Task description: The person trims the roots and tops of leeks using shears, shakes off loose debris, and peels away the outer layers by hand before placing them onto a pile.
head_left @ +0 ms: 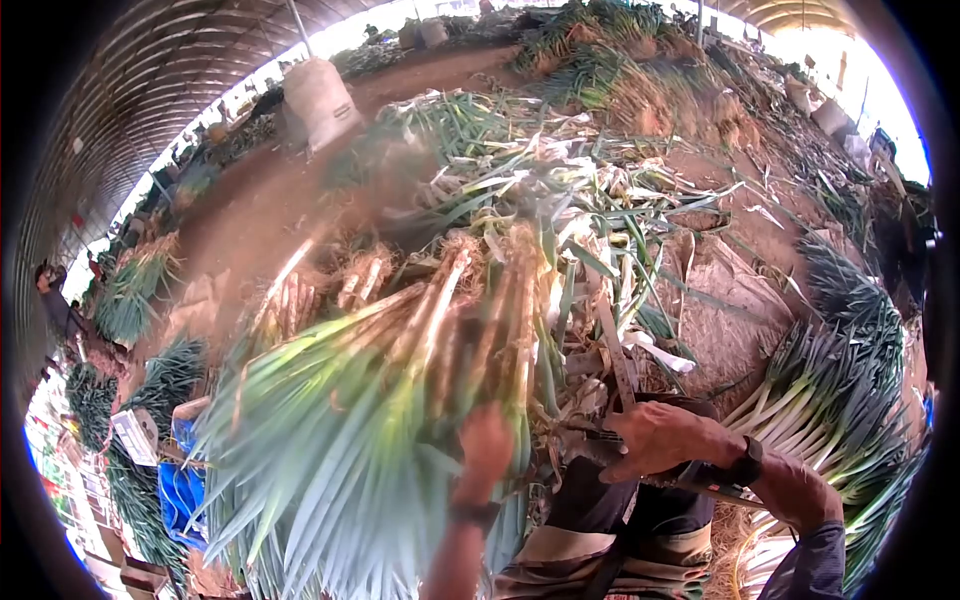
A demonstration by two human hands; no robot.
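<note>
Long-leaved leeks [400, 370] lie in a big heap before me, rooty white ends pointing away and green leaves fanning toward me. Over the stalks at the heap's right side is my left hand [487, 440], smeared by motion; I cannot tell whether its fingers grip a stalk. My right hand [665, 437] hovers above my lap, thumb and fingers loosely curved and apart. Just past its fingertips stands a narrow flat strip [615, 350], brownish, running away from me. A dark band circles each wrist.
Stripped leaves [560, 180] are piled beyond the leeks. Another row of leeks [830, 390] lies at my right, beside a brown sack sheet [730, 310]. A white sack [318, 103] stands farther back on the bare soil. At left are a blue crate [180, 500] and a white box [137, 436].
</note>
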